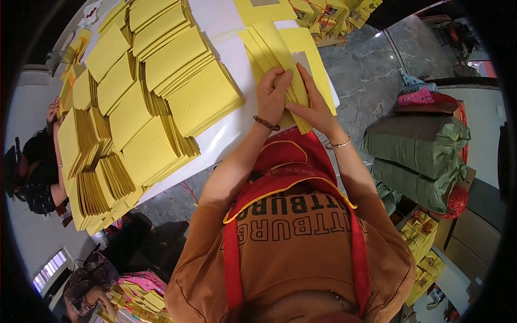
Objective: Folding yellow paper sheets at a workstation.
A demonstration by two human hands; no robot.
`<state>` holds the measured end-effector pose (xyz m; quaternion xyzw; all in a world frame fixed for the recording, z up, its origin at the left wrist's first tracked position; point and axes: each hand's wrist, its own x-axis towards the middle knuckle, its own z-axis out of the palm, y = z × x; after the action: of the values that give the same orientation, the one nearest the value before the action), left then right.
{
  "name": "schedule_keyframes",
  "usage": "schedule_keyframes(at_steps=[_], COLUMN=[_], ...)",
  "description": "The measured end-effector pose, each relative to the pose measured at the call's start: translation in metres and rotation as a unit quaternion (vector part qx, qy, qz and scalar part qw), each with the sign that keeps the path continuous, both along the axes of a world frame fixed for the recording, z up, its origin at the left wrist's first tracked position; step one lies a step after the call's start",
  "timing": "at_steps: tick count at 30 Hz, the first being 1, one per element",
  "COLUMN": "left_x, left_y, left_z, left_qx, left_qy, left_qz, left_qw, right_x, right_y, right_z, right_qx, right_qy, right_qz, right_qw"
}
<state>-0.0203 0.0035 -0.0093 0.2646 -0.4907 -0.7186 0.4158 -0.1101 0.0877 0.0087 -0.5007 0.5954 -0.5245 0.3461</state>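
Note:
Both my hands are on a long folded sheet of yellow paper, which has several lengthwise creases and layers. It lies slanted near the table's right edge, over flat yellow sheets with a greyish rectangle on them. My left hand, with a beaded bracelet at the wrist, presses its bent fingers and thumb on the folded paper. My right hand, with a bangle, grips the near right edge, its thumb on one side and its fingers along the other. The paper's near end reaches toward my red apron.
Many stacks of folded yellow paper cover the left of the white table. Tied yellow bundles stand beyond the far right corner. Large green wrapped packages are piled at right. Other people work at far left and lower left.

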Motion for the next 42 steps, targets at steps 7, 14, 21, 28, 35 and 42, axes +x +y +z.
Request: schedule_keyframes(at_steps=[7, 14, 21, 28, 35, 42], left_x=[-0.001, -0.008, 0.000, -0.006, -0.004, -0.011], left_y=[0.005, 0.009, 0.000, 0.004, 0.000, 0.000], left_z=[0.015, 0.020, 0.004, 0.008, 0.005, 0.014], left_qx=[0.004, -0.110, -0.169, -0.224, -0.222, -0.169], left_qy=[0.045, 0.039, -0.138, -0.129, -0.146, -0.147], left_qz=[0.018, 0.137, -0.008, 0.020, -0.001, 0.020], left_qw=[0.999, 0.984, 0.976, 0.966, 0.964, 0.974], right_x=[0.001, 0.000, -0.015, -0.011, -0.007, 0.004], right_y=[-0.002, 0.001, 0.014, 0.028, 0.028, 0.033], right_z=[0.002, 0.004, 0.004, -0.002, 0.018, 0.040], right_qx=[0.013, -0.005, 0.022, 0.080, 0.004, 0.028], right_qy=[0.040, 0.081, 0.275, 0.275, 0.344, 0.215], right_qz=[-0.008, -0.014, -0.228, -0.228, -0.226, -0.191], right_qw=[0.999, 0.997, 0.934, 0.931, 0.911, 0.957])
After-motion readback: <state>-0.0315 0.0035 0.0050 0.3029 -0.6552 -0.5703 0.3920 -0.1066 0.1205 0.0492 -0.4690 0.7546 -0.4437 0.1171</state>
